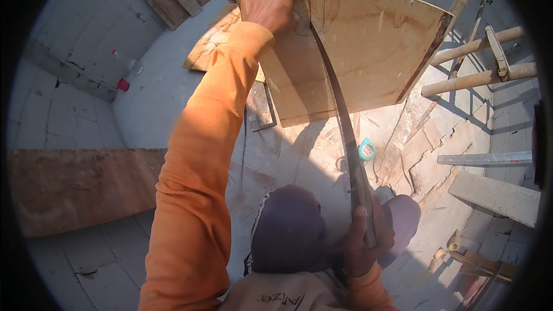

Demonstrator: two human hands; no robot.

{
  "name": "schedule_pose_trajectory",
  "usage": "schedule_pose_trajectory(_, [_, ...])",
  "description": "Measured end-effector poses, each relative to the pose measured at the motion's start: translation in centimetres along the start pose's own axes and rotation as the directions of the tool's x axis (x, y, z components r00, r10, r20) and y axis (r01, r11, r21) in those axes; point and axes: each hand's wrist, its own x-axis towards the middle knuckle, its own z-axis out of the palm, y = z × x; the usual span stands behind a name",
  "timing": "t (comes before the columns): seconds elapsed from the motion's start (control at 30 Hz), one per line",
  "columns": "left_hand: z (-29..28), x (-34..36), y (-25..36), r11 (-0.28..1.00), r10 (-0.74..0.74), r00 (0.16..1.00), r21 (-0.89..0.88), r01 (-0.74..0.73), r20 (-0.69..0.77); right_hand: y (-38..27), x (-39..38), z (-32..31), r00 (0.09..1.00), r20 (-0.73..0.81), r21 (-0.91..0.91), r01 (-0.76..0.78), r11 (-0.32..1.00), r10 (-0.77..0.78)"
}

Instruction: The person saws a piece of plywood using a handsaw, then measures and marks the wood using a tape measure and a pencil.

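- Plywood panel (380,52): tilted, ahead of right hand, gripped at far-left corner by left hand. Could pivot or slip if that corner hold is its main restraint; support underneath unclear.
- Handsaw (341,103): runs forward from right hand, across panel's near edge. Could bind or jump if blade twists or panel shifts; can't tell cut depth.
- Left hand (269,4): arm reaching well forward, fingers curled over panel edge, thumb hidden.
- Right hand (368,233): low, near body, closed round saw's handle end.
- Tape measure (367,150): ahead of right hand, beside blade.
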Motion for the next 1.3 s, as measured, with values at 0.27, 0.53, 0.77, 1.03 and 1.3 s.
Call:
schedule_pose_trajectory(0.27, [-0.1,0.8,1.3,0.999,0.043,0.999,-0.027,-0.043,-0.007,0.8,15.4,9.4,0.995,-0.066,0.149,-0.059,0.987,0.069])
schedule_pose_trajectory(0.53, [1.9,-0.9,-1.1,0.997,0.066,0.981,0.050,-0.057,-0.181,1.5,2.8,3.1,0.994,-0.001,0.095,-0.111,0.989,0.112])
schedule_pose_trajectory(0.77, [1.5,0.5,1.1,0.998,0.033,0.998,-0.056,-0.035,-0.047,1.7,12.3,8.6,0.994,-0.090,0.148,-0.056,0.987,0.069])
schedule_pose_trajectory(1.03, [0.7,-0.7,-0.4,0.999,0.022,0.996,0.045,-0.018,-0.088,1.3,2.8,4.0,0.999,-0.049,0.108,-0.007,0.994,0.012])
schedule_pose_trajectory(1.3, [0.9,0.8,-0.3,0.999,-0.031,0.998,0.037,0.029,0.048,0.8,7.7,5.5,0.990,0.020,0.091,-0.140,0.986,0.139])
